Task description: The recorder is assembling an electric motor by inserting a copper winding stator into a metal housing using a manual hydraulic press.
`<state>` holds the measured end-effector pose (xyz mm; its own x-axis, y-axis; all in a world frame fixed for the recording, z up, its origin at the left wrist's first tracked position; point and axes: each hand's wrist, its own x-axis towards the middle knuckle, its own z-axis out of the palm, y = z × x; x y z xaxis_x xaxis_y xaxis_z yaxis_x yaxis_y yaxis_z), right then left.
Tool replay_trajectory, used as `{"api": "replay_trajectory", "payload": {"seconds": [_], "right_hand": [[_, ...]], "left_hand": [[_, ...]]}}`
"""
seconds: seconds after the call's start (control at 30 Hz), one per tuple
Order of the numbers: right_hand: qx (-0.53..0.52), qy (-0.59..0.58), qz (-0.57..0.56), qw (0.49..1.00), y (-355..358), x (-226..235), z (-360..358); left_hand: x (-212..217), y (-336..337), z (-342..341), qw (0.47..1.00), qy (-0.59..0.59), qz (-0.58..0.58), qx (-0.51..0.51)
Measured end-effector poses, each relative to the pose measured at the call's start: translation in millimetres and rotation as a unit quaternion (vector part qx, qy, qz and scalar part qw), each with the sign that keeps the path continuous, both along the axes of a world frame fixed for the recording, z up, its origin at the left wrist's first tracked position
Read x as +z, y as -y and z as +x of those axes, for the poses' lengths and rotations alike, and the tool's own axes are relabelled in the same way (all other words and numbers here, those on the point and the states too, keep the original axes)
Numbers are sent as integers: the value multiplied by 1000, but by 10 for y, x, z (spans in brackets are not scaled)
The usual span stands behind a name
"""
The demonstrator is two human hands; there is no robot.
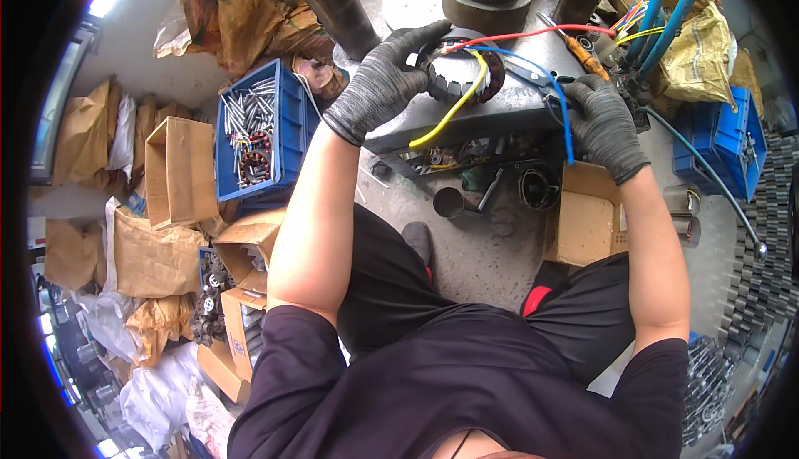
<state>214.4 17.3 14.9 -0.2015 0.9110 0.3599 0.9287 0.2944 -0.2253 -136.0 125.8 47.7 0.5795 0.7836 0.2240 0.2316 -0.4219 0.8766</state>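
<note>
Both my hands wear dark grey knit gloves. My left hand (pixel 379 80) grips the left side of a motor stator (pixel 493 80), a ring with dark windings and metal segments, resting on the metal press table (pixel 399 130). Red (pixel 541 33), blue (pixel 551 78) and yellow (pixel 454 109) sleeved wires come out of it. The yellow one hangs over the front edge, and the blue one curves down past my right hand. My right hand (pixel 601 122) is closed around the dark handles of scissors (pixel 528 74), whose blades point left to the stator.
An orange-handled tool (pixel 585 56) lies behind my right hand. Thick press columns (pixel 329 5) rise at the back. A blue bin (pixel 287 138) of metal rods stands left. Below are an open cardboard box (pixel 585 222) and a dark cup-shaped part (pixel 449 203). A blue crate (pixel 707 155) stands right.
</note>
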Motion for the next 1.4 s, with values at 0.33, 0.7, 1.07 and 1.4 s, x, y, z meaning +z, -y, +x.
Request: {"api": "replay_trajectory", "payload": {"seconds": [0.33, 0.7, 1.07, 1.4], "right_hand": [[120, -133, 63, 982, 351, 132, -373], [-81, 254, -439, 858, 895, -1949, 98], [-78, 212, -432, 873, 1060, -2295, 161], [-115, 214, -426, 871, 798, -2172, -94]], "left_hand": [[-88, -93, -87, 997, 64, -33, -17], [-67, -117, -13, 997, -62, 23, 39], [-119, -101, 83, 966, 179, -170, -73], [-178, -68, 175, 996, -32, 88, 3]]}}
